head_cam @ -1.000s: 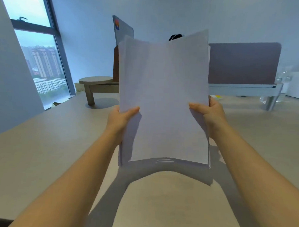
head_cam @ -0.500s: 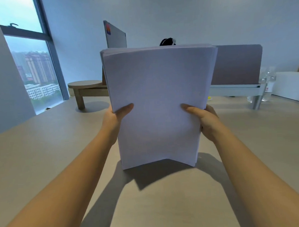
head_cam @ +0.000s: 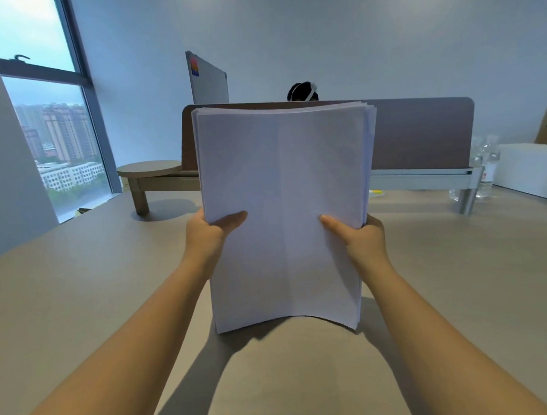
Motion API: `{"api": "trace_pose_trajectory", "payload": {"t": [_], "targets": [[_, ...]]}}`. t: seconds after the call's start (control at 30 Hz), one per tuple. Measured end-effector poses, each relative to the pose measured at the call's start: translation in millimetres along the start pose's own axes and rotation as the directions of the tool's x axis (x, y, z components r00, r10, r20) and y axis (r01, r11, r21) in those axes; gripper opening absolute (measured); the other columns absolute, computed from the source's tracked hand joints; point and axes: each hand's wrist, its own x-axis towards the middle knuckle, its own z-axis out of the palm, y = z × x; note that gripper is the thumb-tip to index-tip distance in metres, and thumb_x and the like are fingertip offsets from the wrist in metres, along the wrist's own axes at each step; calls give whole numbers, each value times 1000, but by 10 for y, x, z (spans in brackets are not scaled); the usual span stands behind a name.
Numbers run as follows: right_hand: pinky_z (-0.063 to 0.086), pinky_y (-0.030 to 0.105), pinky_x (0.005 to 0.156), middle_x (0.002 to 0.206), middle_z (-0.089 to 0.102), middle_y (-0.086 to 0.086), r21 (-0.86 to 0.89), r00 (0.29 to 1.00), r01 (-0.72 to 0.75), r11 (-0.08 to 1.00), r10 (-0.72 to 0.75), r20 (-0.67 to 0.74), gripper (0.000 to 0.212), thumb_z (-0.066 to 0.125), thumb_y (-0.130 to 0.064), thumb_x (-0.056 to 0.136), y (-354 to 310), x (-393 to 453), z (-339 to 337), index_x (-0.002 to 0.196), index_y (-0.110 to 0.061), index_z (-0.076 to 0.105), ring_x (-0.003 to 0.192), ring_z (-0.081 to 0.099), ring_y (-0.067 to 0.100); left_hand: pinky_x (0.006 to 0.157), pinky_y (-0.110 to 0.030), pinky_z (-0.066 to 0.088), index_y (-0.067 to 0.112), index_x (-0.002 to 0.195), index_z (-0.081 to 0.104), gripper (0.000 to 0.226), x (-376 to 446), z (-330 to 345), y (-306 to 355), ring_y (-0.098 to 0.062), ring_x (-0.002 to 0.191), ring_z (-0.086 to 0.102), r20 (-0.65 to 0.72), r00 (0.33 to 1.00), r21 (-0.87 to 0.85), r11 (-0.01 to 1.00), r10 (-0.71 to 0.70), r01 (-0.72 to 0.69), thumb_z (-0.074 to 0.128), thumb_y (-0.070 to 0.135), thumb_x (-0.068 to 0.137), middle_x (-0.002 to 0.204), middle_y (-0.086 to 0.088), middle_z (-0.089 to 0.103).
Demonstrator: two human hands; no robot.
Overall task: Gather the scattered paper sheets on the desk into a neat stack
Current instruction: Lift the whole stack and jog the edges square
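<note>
Pale wood-grain desk [head_cam: 66,310] fills the lower frame, lit from the left by the window; you are looking across it at the work. Nearest, your two forearms rise from the bottom corners and converge on the paper stack [head_cam: 285,213] at centre frame. Your left hand [head_cam: 206,233] grips the stack's left edge just below mid-height, thumb across the front sheet, fingers hidden behind. Your right hand [head_cam: 359,238] grips the right edge at about the same height, thumb likewise on the front, fingers curled out of sight behind. The stack stands upright between them, long axis vertical, lower edge at or just above the desk; contact cannot be confirmed, since the centre of that edge arches up while the two lower corners sit lowest. Both hands are equally near, one per side, so the coming tap or lay-down likely turns on keeping the bottom edge square to the desk. Appearance: plain white sheets, many thick, front face bowed with a soft vertical ridge down the middle. Top edges are nearly flush, but the upper right corner shows sheets fanned slightly out of line, so the squaring looks unfinished. No loose sheets are visible on the desk. Behind the stack, a mauve divider panel [head_cam: 419,132] spans mid-frame, and clear bottles [head_cam: 487,169] stand at far right.
</note>
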Motion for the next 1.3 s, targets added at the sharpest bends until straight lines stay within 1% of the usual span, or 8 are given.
{"api": "trace_pose_trajectory", "payload": {"t": [0.2,0.37,0.53,0.73,0.87,0.97,1.1,1.3], "targets": [[54,16,53,62,70,-8,153,994,-94,984,85,65,9,71,-9,75,-237,98,-54,75,-15,65,57,65,9,67,-27,49,13,113,50,29,122,-91,184,-16,82,58,127,992,-78,997,-15,25,60,15,86,90,1,58],[51,15,46,60,69,-7,122,976,-170,978,150,158,9,66,-7,78,-118,61,-170,83,-13,62,46,64,3,70,-31,51,8,124,50,79,20,-190,-119,-25,92,61,228,963,-31,987,-145,156,71,38,54,107,-9,62],[47,5,49,78,61,-2,68,999,-29,997,27,34,17,67,-3,80,-37,56,-24,89,-12,57,58,60,3,80,-32,46,4,123,51,41,-32,-49,-230,-23,94,58,69,990,10,992,-123,122,63,12,85,105,-7,60],[48,10,56,86,60,1,69,999,30,997,-28,-34,20,63,-8,85,-151,75,131,104,-7,58,69,57,10,64,-27,50,9,119,49,30,-1,0,-57,-25,94,58,-13,999,96,994,-44,45,53,20,91,105,-5,56],[52,17,52,74,61,-3,143,997,-79,987,78,16,8,66,-12,81,-273,95,108,81,-14,58,65,58,11,73,-35,54,12,128,43,45,70,-96,81,-25,96,60,106,989,-45,993,-100,105,58,23,88,114,-6,57],[49,29,59,75,61,-3,86,974,-213,973,205,93,11,67,-16,81,-177,52,1,78,-19,56,67,58,16,85,-47,53,11,129,45,64,-19,-178,-44,-32,106,59,198,957,-6,976,-213,218,69,29,72,120,-13,58],[50,32,67,80,64,-1,20,965,-245,969,242,105,10,69,-18,79,-101,50,-51,81,-19,58,71,60,19,73,-35,52,12,111,54,30,-65,-140,-196,-33,101,58,180,957,65,973,-228,220,63,6,83,100,-9,62],[46,31,65,96,62,6,-6,973,-229,974,229,41,31,66,-22,83,-99,65,54,108,-10,54,83,57,24,76,-36,45,10,104,57,18,-114,-50,-130,-21,81,54,49,981,121,976,-187,180,59,5,87,96,-5,56]]}}
